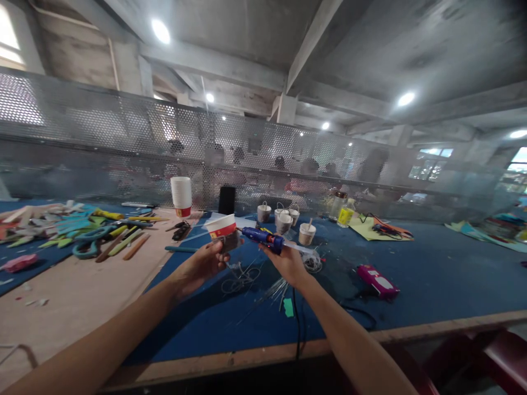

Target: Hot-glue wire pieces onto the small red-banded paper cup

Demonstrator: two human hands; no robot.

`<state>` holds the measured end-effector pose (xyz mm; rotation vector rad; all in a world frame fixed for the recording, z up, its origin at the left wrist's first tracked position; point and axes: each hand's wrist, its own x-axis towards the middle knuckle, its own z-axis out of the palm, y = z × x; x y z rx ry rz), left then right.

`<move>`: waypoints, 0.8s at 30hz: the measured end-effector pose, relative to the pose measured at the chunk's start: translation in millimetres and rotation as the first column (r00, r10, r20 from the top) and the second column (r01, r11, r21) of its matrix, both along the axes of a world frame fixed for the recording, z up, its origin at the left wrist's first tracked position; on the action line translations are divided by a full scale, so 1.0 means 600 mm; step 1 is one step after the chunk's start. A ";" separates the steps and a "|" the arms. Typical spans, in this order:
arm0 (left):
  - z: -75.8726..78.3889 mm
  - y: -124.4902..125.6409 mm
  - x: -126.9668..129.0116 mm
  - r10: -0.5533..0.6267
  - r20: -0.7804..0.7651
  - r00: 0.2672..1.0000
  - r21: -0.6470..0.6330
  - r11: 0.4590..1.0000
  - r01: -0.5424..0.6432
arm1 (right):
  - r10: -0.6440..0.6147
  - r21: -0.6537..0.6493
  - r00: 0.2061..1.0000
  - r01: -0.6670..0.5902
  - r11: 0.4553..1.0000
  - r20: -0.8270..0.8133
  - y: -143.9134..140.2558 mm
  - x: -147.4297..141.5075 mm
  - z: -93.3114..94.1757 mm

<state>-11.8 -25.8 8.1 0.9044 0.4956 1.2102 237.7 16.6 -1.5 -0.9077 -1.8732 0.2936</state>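
Observation:
My left hand grips a paper cup, white with a red and yellow band, held tilted above the blue table cover. My right hand is closed round a blue glue gun; its nozzle points left at the cup's side, and a clear glue stick juts out at the back. The gun's black cord trails down over the table's front edge. Thin wires lie on the cover under both hands.
Behind stand a stack of paper cups, several small wrapped cups with handles, two jars and a dark phone. Scissors and coloured sticks litter the left. A pink glue gun lies right. Perforated metal screen walls the far edge.

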 end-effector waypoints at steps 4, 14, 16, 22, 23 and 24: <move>-0.009 0.005 -0.004 0.021 -0.013 1.000 -0.007 1.000 -0.021 | 0.069 -0.260 0.989 -0.101 0.960 -0.132 -0.012 -0.003 0.017; -0.011 0.005 -0.004 0.114 -0.062 0.992 -0.064 0.991 -0.118 | -0.048 -0.521 0.756 -0.402 0.753 -0.652 0.026 0.005 0.013; -0.009 0.003 -0.002 0.114 -0.085 0.990 -0.047 0.992 -0.118 | -0.126 -0.580 0.805 -0.300 0.757 -0.580 0.037 0.011 0.002; 0.001 -0.004 0.008 0.105 -0.117 0.988 -0.007 0.994 -0.107 | -0.171 -0.610 0.944 -0.039 0.792 -0.282 0.058 0.021 -0.028; 0.003 -0.005 0.010 0.108 -0.117 0.987 -0.006 0.994 -0.109 | -0.188 -0.597 0.955 0.015 0.802 -0.228 0.060 0.021 -0.032; 0.003 -0.006 0.011 0.112 -0.115 0.987 -0.009 0.993 -0.114 | -0.215 -0.581 0.962 0.079 0.810 -0.169 0.062 0.021 -0.035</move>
